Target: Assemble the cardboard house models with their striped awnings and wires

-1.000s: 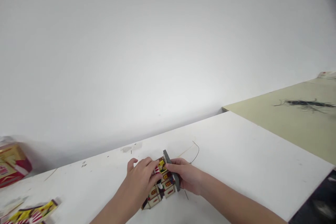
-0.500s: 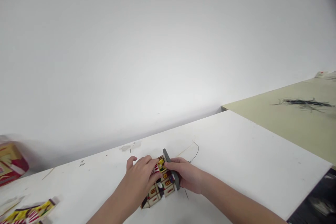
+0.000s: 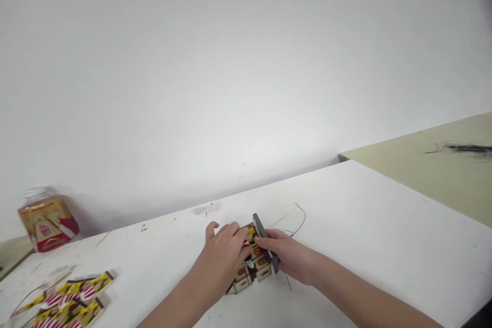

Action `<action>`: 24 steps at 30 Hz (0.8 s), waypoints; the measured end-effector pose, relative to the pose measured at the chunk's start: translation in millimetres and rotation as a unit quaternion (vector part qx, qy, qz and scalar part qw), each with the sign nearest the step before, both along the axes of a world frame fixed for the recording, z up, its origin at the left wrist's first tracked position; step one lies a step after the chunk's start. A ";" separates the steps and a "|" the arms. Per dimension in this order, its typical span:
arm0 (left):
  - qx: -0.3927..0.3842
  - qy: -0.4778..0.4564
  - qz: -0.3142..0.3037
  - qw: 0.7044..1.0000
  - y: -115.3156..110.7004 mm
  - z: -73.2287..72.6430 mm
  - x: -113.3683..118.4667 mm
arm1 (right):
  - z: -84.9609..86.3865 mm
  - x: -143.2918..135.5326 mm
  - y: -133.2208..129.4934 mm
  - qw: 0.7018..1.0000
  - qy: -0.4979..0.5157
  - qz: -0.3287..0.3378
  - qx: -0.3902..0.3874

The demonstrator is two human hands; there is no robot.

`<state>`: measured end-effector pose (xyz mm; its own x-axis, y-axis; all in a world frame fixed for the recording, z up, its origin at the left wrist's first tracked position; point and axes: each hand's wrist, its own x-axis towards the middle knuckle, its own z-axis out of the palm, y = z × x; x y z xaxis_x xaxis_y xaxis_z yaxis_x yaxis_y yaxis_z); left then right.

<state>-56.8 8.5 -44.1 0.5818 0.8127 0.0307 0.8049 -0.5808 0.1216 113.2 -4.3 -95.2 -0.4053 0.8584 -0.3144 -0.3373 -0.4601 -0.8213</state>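
Note:
A small model house [image 3: 242, 270] with cream walls and orange windows is tipped over low on the white table [image 3: 369, 236]. Along its right side runs a flat grey base [image 3: 275, 262]. My right hand [image 3: 292, 253] grips the house by this base, its thumb on the front. Curled over the top left of the house is my left hand [image 3: 223, 253], fingers pressing a yellow piece with red and white stripes [image 3: 252, 236] against the wall. Part of that piece is hidden under the fingers. A thin dark wire [image 3: 303, 218] sticks out behind my right hand.
Several yellow printed pieces with red and white stripes [image 3: 73, 302] lie at the lower left. A bottle with a red and gold label [image 3: 48, 223] stands by the white wall [image 3: 246, 72]. On the pale yellow board [image 3: 418, 174] at right rests a bundle of dark wires [image 3: 471, 149].
The view has swung left, so everything sits further right and more of the bottle and printed pieces shows. Both hands keep the same hold on the house.

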 end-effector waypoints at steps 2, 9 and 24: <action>-0.006 -0.002 -0.007 1.000 -0.8 1.3 -0.7 | 1.8 0.1 -1.0 1.000 -0.014 -0.002 -0.012; -0.032 -0.013 -0.006 0.999 -2.7 8.8 1.6 | 3.8 -0.2 -2.4 1.000 -0.019 -0.008 -0.022; -0.061 -0.027 0.006 0.998 -3.7 11.6 1.6 | 1.4 -7.4 -5.4 0.997 -0.063 -0.036 -0.003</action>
